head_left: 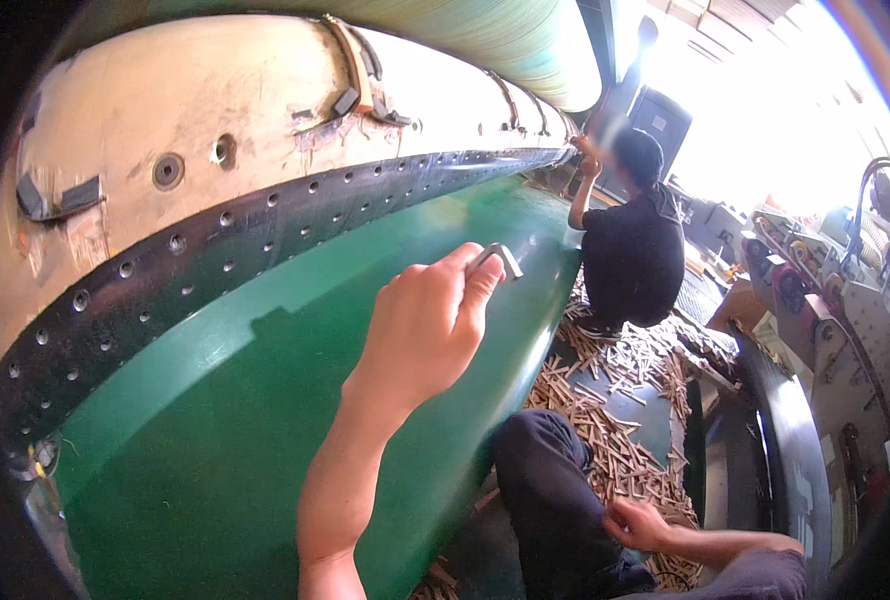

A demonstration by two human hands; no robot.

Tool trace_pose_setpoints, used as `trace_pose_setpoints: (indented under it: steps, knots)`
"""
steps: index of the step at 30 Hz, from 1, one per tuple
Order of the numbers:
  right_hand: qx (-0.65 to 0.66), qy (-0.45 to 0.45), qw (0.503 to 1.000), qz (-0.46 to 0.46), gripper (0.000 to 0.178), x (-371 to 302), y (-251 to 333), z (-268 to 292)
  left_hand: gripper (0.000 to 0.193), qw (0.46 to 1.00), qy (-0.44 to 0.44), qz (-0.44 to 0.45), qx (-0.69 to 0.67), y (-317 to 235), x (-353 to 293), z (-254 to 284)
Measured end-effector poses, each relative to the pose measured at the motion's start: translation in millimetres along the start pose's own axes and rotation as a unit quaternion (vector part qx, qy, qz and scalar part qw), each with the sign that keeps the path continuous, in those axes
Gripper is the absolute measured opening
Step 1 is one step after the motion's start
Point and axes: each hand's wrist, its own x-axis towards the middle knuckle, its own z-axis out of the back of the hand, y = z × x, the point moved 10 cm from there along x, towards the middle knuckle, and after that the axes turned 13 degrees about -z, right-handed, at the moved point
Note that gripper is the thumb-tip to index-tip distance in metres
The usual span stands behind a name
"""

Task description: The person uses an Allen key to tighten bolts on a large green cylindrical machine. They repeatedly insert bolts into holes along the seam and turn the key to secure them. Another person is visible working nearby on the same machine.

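Observation:
My left hand [420,325] reaches up over a glossy green surface [235,440]. Its fingers are closed round a metal hex key [500,262], whose bent end sticks out past the thumb and forefinger. Beyond that hand, to the upper left, runs a long dark strip [200,235] dotted with rows of small bolt holes; the key is apart from it. My right hand [642,526] lies against my dark trouser leg [545,480] at the lower right. Its fingers are curled in, with no object visible in them.
Above the dark strip is a long cream-coloured beam [205,90], with a large pale-green roller [495,40] over it. A person in dark clothes [633,255] crouches farther along, one hand raised at the beam. Wooden-looking strips [615,440] litter the floor. Machinery [825,310] stands at right.

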Motion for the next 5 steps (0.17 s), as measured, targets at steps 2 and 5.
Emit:
trace_pose_setpoints:
  steps: [2,5]
  knots:
    - [0.009,0.119,0.993,0.02,0.021,-58.6,-44.8,-39.8,0.033,1.0,0.008,-0.012,0.017,-1.8,-2.9,2.2]
    - [-0.079,0.286,0.954,-0.032,0.027,-99.0,-90.3,-88.2,0.038,0.997,0.039,-0.038,0.059,-6.1,-5.5,-1.1]
